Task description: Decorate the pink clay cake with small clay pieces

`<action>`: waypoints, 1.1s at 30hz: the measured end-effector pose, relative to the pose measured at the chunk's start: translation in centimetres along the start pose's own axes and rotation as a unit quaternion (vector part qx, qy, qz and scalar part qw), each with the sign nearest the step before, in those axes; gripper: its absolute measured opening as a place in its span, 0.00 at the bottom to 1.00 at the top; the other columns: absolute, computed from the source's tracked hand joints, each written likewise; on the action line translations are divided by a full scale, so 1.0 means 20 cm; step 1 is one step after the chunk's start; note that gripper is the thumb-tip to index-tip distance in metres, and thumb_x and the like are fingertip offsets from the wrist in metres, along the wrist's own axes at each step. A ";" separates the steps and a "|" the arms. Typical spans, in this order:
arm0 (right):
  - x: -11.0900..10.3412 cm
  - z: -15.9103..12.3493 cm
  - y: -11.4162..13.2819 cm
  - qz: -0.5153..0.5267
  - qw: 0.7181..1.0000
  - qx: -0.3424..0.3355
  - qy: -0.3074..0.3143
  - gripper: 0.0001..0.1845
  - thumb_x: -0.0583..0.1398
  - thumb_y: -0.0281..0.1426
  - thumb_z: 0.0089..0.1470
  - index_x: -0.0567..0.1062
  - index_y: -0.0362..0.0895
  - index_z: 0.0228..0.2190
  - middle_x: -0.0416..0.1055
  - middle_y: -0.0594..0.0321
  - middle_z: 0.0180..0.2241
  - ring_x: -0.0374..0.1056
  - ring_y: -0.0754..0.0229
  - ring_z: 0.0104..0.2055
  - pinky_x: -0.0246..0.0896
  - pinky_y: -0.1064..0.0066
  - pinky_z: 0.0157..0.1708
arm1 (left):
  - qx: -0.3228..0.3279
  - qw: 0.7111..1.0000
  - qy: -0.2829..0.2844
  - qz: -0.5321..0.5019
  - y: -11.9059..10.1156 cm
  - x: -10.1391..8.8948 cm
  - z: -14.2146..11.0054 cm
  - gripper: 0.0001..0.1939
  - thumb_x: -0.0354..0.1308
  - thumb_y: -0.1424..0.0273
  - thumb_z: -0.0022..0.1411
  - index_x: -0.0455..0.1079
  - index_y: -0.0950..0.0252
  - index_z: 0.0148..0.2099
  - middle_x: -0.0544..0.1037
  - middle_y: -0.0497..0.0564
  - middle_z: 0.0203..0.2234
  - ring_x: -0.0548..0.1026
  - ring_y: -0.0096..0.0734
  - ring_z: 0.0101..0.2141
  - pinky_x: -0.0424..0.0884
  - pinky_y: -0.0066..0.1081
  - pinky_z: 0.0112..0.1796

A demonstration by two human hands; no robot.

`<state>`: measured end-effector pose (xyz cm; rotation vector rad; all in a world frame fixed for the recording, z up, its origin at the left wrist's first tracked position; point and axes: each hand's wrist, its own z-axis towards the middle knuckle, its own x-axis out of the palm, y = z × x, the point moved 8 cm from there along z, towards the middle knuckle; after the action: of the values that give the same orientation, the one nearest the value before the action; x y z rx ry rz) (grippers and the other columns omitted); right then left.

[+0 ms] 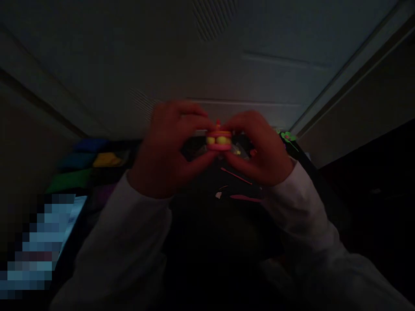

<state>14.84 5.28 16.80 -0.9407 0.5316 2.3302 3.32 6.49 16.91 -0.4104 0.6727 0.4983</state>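
Note:
Between the fingertips of both hands is a small layered clay model (219, 141), with a pink base, yellow balls in the middle and an orange-red top bearing a small upright piece. My left hand (171, 144) pinches its left side, thumb underneath and fingers at the upper edge. On the other side, my right hand (259, 144) grips it the same way. The model is held up above the dark table. Below the hands lie a thin pink stick tool (236, 176), a pink knife-shaped tool (245, 198) and a small whitish scrap (218, 195).
Coloured packets lie at the left, among them a blue one (90, 144), a yellow one (106, 159) and a green one (69, 180). A pixelated bright panel (42, 242) is at lower left. Behind my right hand sits a green flower shape (287, 137). A pale panelled surface (145, 52) rises behind.

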 end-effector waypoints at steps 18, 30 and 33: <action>-0.04 0.00 0.03 0.009 1.000 0.019 -0.011 0.17 0.61 0.24 0.42 0.68 0.41 0.39 0.68 0.57 0.36 0.63 0.59 0.41 0.62 0.66 0.37 | -0.060 0.994 -0.014 -0.091 0.02 -0.03 -0.03 0.13 0.59 0.72 0.50 0.68 0.59 0.41 0.67 0.52 0.45 0.65 0.36 0.47 0.63 0.39 0.48; -0.06 0.00 0.03 -0.014 0.997 -0.013 -0.068 0.20 0.59 0.22 0.44 0.67 0.48 0.40 0.65 0.57 0.41 0.64 0.55 0.43 0.64 0.59 0.38 | -0.410 0.610 0.035 -0.677 0.16 0.27 -0.11 0.21 0.56 0.61 0.53 0.61 0.62 0.48 0.77 0.53 0.36 0.76 0.36 0.35 0.71 0.38 0.38; -0.03 0.00 0.03 -0.011 0.998 -0.019 -0.063 0.19 0.59 0.22 0.44 0.67 0.49 0.40 0.65 0.57 0.41 0.65 0.55 0.42 0.65 0.60 0.36 | -0.434 0.596 0.026 -0.675 0.15 0.27 -0.12 0.20 0.60 0.67 0.51 0.63 0.62 0.47 0.77 0.50 0.35 0.76 0.31 0.33 0.72 0.32 0.35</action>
<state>14.86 4.62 17.34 -0.8050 0.4240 2.3681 4.12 9.38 11.01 -1.6933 -0.0502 -0.7514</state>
